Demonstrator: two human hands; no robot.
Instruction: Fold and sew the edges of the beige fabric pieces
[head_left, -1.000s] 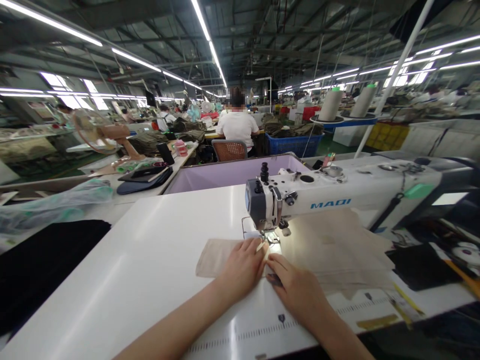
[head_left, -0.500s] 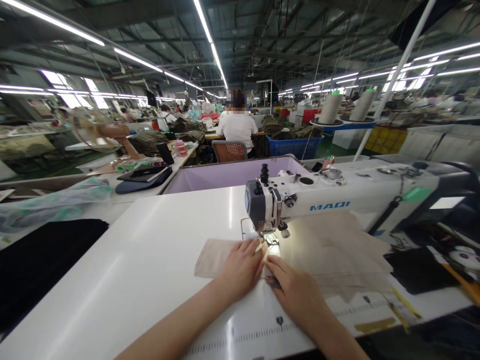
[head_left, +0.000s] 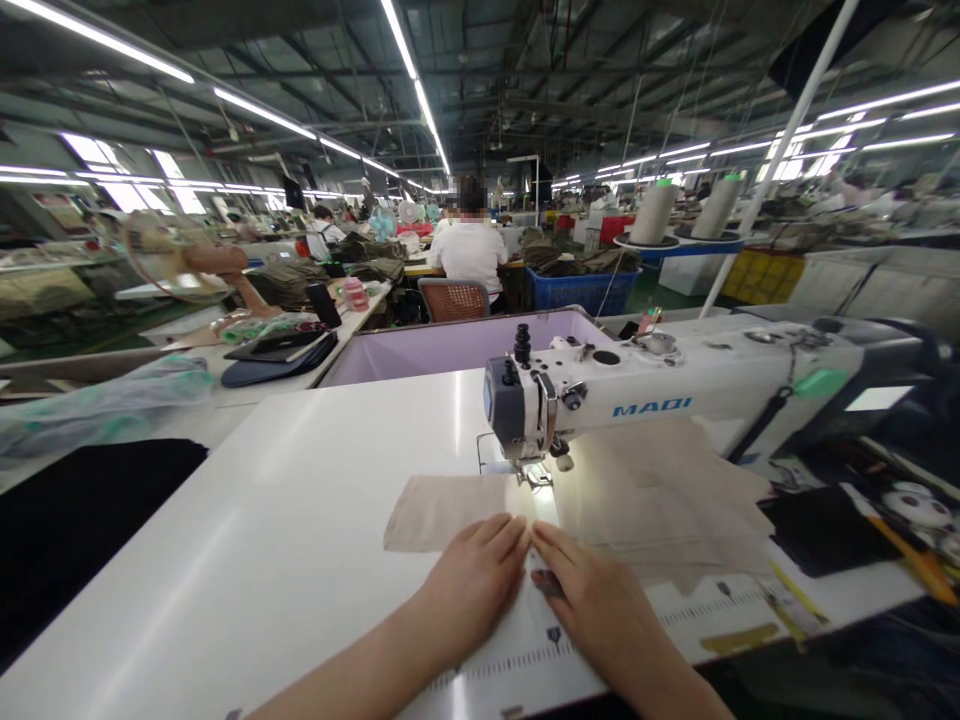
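A small beige fabric piece (head_left: 442,510) lies flat under the sewing machine's presser foot (head_left: 536,476). Its near edge runs beneath the fingertips of my left hand (head_left: 484,565), which are closed together on it. My right hand (head_left: 592,585) is pinched at the same edge, its fingertips almost touching the left ones. A small dark object (head_left: 547,582) shows under the right fingers; its kind cannot be made out. The white sewing machine (head_left: 645,390) stands just beyond both hands, its lamp lighting the needle area. Larger beige fabric (head_left: 660,490) spreads under the machine arm.
The white table (head_left: 300,520) has a printed ruler along its near edge. Black cloth lies at the left (head_left: 90,530) and at the right (head_left: 829,530). Behind is a lilac bin (head_left: 420,345). A person in a white shirt (head_left: 469,250) sits farther off. Thread cones (head_left: 652,212) stand right.
Both hands have drawn back slightly toward me from the presser foot. The left hand has slid off the top of the small beige piece to its near edge. The view has shifted a little.
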